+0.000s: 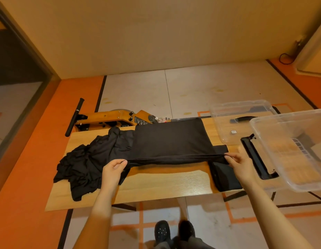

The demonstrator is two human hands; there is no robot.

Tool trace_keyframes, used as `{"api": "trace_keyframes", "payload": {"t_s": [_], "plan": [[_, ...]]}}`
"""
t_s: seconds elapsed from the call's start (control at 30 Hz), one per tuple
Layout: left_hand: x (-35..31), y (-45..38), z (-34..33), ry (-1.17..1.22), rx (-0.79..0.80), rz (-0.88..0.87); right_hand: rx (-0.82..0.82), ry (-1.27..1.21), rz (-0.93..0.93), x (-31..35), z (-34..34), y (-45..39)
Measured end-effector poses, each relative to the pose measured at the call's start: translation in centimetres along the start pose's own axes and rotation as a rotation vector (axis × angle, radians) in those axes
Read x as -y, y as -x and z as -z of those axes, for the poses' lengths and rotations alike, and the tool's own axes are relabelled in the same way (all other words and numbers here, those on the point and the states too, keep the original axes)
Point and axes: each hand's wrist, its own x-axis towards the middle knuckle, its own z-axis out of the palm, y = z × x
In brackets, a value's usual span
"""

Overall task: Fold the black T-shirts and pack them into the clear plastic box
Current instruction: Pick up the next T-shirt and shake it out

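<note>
Person stands at a wooden table (156, 184), both arms reaching forward over it.

Left hand (114, 168): fingers curled, thumb and fingertips pinching the near-left corner of a black T-shirt (172, 141). Right hand (239, 161): fingers curled, pinching the near-right corner of the same edge. The 2 hands are well apart and the near edge is pulled taut in a straight line between them, lifted off the table top. The rest of the shirt lies flat and smooth on the table, reaching its far edge.

Left of the flat shirt: a crumpled pile of black T-shirts (86, 164), spread over the left part of the table and touching the flat shirt's left side.

Under and just behind the right hand: a folded black garment (226, 178) at the near-right part of the table; how many pieces it holds cannot be told.

Clear plastic box (289, 150) sits at the right end of the table, overhanging the edge, open on top, black handle (255, 157) on the side toward the right hand. No clothing visible inside. Its clear lid (233, 119) lies behind it on the table.

Beyond the table, on the floor: a wooden machine (109, 119) with a black bar.

2 black shoes (162, 230) visible below the table edge.
</note>
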Motion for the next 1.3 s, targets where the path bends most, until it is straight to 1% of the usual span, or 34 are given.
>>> {"api": "trace_keyframes", "payload": {"t_s": [0.13,0.3,0.43,0.53,0.67,0.87,0.97,1.17,1.3], "plan": [[1.4,1.5,0.7,0.036,-0.013,0.039,0.072,0.063,0.016,-1.1,0.2,0.8],[2.1,2.4,2.0,0.017,0.003,0.043,0.156,0.101,0.004,-2.1,0.2,1.2],[2.4,1.7,3.4,0.018,0.025,0.056,0.269,0.156,-0.026,-1.8,0.5,0.0],[2.1,0.5,3.6,0.0,0.055,0.06,0.284,0.164,-0.017,-0.9,-0.1,-1.2],[0.9,-1.8,2.7,-0.042,0.076,0.043,0.251,0.12,-0.021,0.1,-1.6,-3.2],[-0.8,-6.5,1.0,-0.086,0.096,0.019,0.116,-0.031,-0.122,0.3,-3.6,-6.8],[-1.8,-9.3,-0.1,-0.113,0.093,0.016,0.047,-0.067,-0.181,-0.1,-4.5,-9.1],[-3.3,-15.1,-2.9,-0.184,0.087,0.033,-0.048,-0.024,-0.295,-1.4,-6.5,-14.0],[-3.8,-18.5,-4.7,-0.259,0.096,0.039,-0.088,0.051,-0.28,-1.1,-7.9,-16.5]]}}
